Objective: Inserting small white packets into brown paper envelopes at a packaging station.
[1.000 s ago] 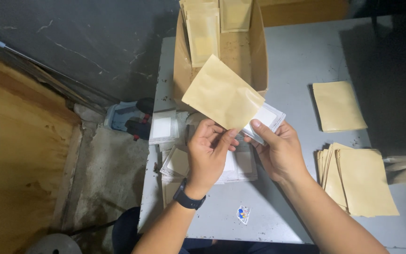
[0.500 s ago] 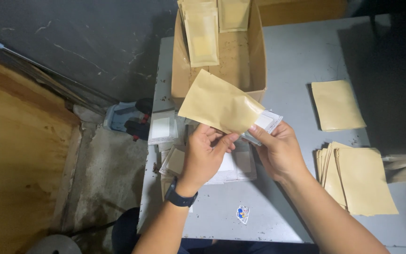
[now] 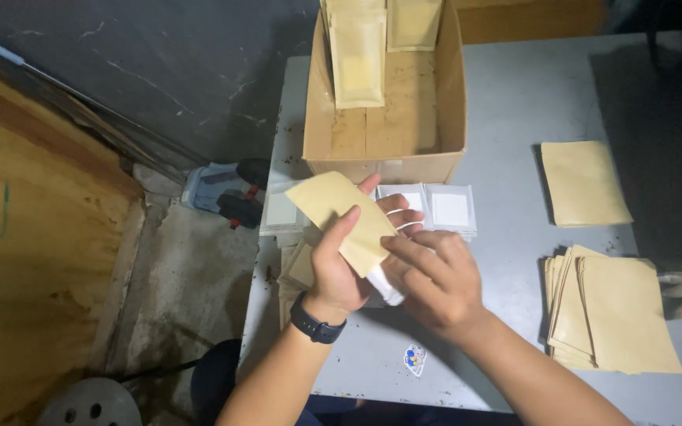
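My left hand (image 3: pixel 342 260), with a dark watch on its wrist, grips a tan paper pouch (image 3: pixel 341 217) tilted toward the upper left over the grey table (image 3: pixel 515 102). My right hand (image 3: pixel 434 282) pinches a small white packet (image 3: pixel 385 285) at the pouch's lower open end; most of the packet is hidden by the pouch and my fingers. Just behind my hands lie flat white packets (image 3: pixel 450 210) in a row.
An open cardboard box (image 3: pixel 388 162) holding filled tan pouches (image 3: pixel 358 59) stands at the table's far side. A single tan pouch (image 3: pixel 584 183) lies right of it, and a stack of tan pouches (image 3: pixel 617 315) lies at the near right. More pouches (image 3: pixel 300 268) sit by the left edge.
The tan pouch has swung down and to the left in my left hand. The white packet, earlier out at the right, now sits at the pouch's lower end under my right hand.
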